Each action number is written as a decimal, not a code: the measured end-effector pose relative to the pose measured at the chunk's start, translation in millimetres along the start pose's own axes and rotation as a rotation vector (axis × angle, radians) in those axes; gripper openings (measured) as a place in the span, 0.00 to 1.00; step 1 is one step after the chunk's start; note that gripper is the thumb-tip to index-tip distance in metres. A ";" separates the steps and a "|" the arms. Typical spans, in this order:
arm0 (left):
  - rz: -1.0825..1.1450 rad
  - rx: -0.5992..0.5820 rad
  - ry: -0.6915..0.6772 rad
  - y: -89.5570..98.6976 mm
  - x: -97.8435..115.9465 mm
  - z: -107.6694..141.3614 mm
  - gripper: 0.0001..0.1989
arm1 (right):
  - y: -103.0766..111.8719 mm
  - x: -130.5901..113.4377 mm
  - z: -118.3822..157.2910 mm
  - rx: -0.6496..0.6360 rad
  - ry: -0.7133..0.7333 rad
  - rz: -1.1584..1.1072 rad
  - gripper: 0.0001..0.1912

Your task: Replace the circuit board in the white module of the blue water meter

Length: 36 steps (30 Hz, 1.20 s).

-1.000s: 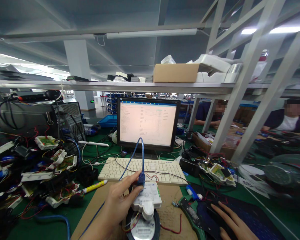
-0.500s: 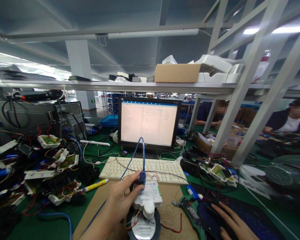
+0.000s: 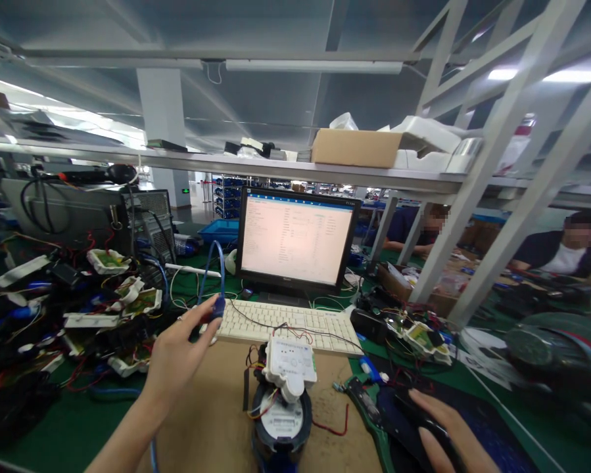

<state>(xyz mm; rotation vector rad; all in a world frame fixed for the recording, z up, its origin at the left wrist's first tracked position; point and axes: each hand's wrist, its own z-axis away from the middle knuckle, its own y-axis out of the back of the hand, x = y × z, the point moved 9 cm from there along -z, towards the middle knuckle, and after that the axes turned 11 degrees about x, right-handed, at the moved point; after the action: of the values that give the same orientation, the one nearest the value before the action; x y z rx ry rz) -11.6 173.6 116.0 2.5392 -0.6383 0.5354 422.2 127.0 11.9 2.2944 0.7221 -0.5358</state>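
Note:
My left hand (image 3: 174, 361) pinches the plug of a blue cable (image 3: 219, 305) between thumb and fingers, left of the keyboard (image 3: 295, 322), with the cable looping up above it. Apart from the plug, a white electronic module (image 3: 291, 361) sits on top of a round meter (image 3: 281, 420) on the brown board (image 3: 201, 420); thin coloured wires run from it. My right hand (image 3: 453, 427) rests over a black computer mouse (image 3: 418, 414), fingers curved along it. A green-handled tool (image 3: 374, 414) lies between the meter and the mouse.
A lit monitor (image 3: 295, 240) stands behind the keyboard. Heaped circuit boards and wires (image 3: 118, 302) cover the left side, with more boards (image 3: 426, 338) on the right. A shelf (image 3: 275, 164) and slanting posts (image 3: 492, 177) frame the bench; two people sit beyond.
My left hand has drawn the blue cable's plug off the white module and moved it left and up. The right hand stays at the mouse. The view has shifted slightly.

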 end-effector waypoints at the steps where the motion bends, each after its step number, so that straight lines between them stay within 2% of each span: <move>1: -0.160 -0.077 -0.014 -2.1 -10.2 3.6 0.19 | -14.4 -14.5 1.5 -0.069 -0.099 -0.111 0.19; 4: -0.553 -0.367 -0.043 -15.2 -39.2 26.7 0.18 | -79.0 -65.1 16.9 -0.363 -0.467 -0.564 0.26; 6: -0.639 -0.514 -0.087 -22.4 -48.5 45.6 0.20 | -116.0 -95.8 27.3 -0.484 -0.677 -0.761 0.31; 7: -0.629 -0.545 -0.112 -23.6 -49.1 53.6 0.20 | -131.5 -107.8 32.5 -0.545 -0.771 -0.822 0.32; 9: -0.512 -0.527 -0.123 -19.8 -44.8 65.5 0.19 | -151.2 -124.4 36.9 -0.626 -0.874 -0.860 0.33; 11: -0.282 -0.450 -0.023 -9.5 -39.6 75.0 0.18 | -157.7 -129.4 34.2 -0.641 -0.914 -0.822 0.30; 13: 0.029 -0.441 0.246 -5.5 -41.2 92.1 0.18 | -156.6 -125.4 30.4 -0.609 -0.961 -0.749 0.26; 16: 0.519 -0.571 0.915 -23.1 -42.4 145.3 0.24 | -153.1 -117.9 31.0 -0.542 -1.052 -0.704 0.21; 18: 0.788 -0.657 1.303 -37.4 -25.2 180.9 0.28 | -153.4 -117.5 34.2 -0.476 -1.094 -0.759 0.21; 20: 1.021 -0.779 1.492 -49.8 1.7 199.2 0.28 | -156.2 -121.6 40.1 -0.409 -1.139 -0.848 0.22; 23: 1.267 -0.963 1.629 -60.9 33.6 208.9 0.32 | -161.1 -137.3 48.5 -0.327 -1.193 -1.008 0.23; 25: 1.301 -0.936 1.728 -64.8 35.4 210.4 0.38 | -160.8 -150.4 49.5 -0.267 -1.204 -1.113 0.22; 28: 1.193 -0.783 1.768 -65.6 20.4 207.9 0.38 | -157.8 -162.2 53.3 -0.295 -1.236 -1.134 0.23; 31: 1.024 -0.651 1.696 -57.7 2.7 198.4 0.35 | -149.8 -158.2 60.1 -0.480 -1.218 -1.059 0.25; 34: 0.792 -0.526 1.417 -41.3 -18.1 169.0 0.37 | -130.6 -132.5 68.2 -0.698 -1.129 -0.917 0.22; 36: 0.610 -0.494 1.184 -28.8 -27.3 144.8 0.39 | -109.6 -102.0 67.3 -0.809 -0.946 -0.633 0.17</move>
<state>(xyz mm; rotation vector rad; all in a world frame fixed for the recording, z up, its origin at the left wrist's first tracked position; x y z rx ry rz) 17.6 130.1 -24.6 1.1756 -0.8689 1.6325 264.3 113.2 -30.9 0.8643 0.9103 -1.2155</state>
